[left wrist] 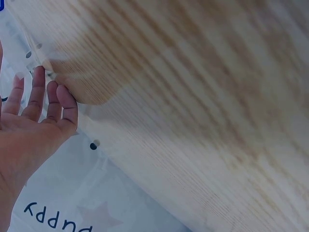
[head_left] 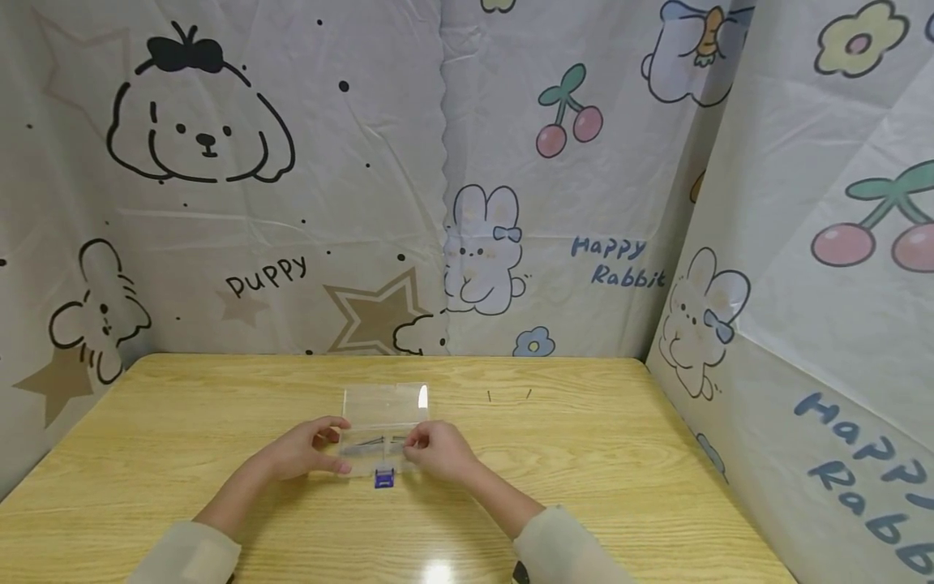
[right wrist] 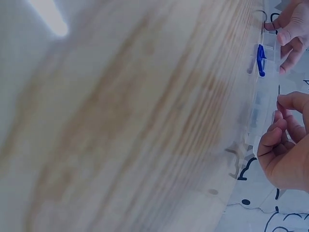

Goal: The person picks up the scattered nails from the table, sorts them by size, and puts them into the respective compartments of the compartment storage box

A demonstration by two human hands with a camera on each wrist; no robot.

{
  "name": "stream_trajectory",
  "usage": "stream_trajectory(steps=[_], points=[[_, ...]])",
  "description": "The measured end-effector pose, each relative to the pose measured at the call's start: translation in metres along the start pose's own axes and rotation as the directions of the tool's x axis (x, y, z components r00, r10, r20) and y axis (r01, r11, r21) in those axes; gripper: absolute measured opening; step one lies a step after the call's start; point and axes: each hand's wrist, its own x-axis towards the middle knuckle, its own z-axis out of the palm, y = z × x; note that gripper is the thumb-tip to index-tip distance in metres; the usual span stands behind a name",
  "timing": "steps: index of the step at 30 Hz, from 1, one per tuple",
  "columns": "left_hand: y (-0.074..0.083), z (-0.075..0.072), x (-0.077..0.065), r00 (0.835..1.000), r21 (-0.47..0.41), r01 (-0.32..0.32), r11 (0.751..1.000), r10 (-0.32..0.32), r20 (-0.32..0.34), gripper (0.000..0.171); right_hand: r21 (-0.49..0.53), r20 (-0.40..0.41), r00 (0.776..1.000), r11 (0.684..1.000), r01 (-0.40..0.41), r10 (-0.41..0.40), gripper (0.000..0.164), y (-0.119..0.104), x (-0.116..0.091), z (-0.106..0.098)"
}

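A clear plastic box [head_left: 362,469] with its hinged lid [head_left: 383,402] raised lies on the table, a blue latch [head_left: 384,478] at its front. Thin dark pins [head_left: 370,442] lie in its left compartment. My left hand [head_left: 310,446] grips the box's left end, thumb at the front corner and forefinger near the hinge. Over the right compartment, my right hand [head_left: 440,448] has thumb and fingertips pinched together, with thin dark pins reaching up to them. What lies between those fingertips is mostly hidden. The right wrist view shows both hands beside the box [right wrist: 259,104].
Two short dark pins, one left [head_left: 489,396] and one right [head_left: 529,394], lie on the wooden table [head_left: 584,454] behind and right of the box. A printed cloth [head_left: 365,186] hangs behind the table's far edge and along its right side.
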Motion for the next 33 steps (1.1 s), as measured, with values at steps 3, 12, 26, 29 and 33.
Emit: stream_trajectory(steps=[3,12,26,29,33], points=[[-0.0002,-0.0001,0.0000,1.000,0.002,-0.003,1.000,0.003,0.003,0.074,-0.014,-0.002,1.000,1.000,0.013,-0.013,0.008,0.0007,0.0001,0.0005],[-0.0018,0.0009,0.0006,1.000,0.009,-0.001,1.000,0.001,0.000,0.073,-0.016,-0.006,1.000,1.000,0.015,-0.015,0.008,0.0024,-0.0004,0.0034],[-0.0008,0.0012,0.0013,1.000,0.010,0.031,0.999,-0.030,-0.007,0.074,-0.023,-0.007,1.000,1.000,0.011,-0.011,0.008,0.0010,-0.0026,0.0028],[-0.0014,0.0012,0.0015,1.000,0.012,0.030,0.999,-0.030,-0.008,0.074,-0.029,-0.005,1.000,1.000,0.009,-0.009,0.008,0.0011,-0.0023,0.0029],[-0.0016,0.0008,0.0011,1.000,0.012,0.020,1.000,-0.020,-0.005,0.073,-0.025,0.003,1.000,1.000,0.000,0.000,0.008,0.0016,-0.0020,0.0030]])
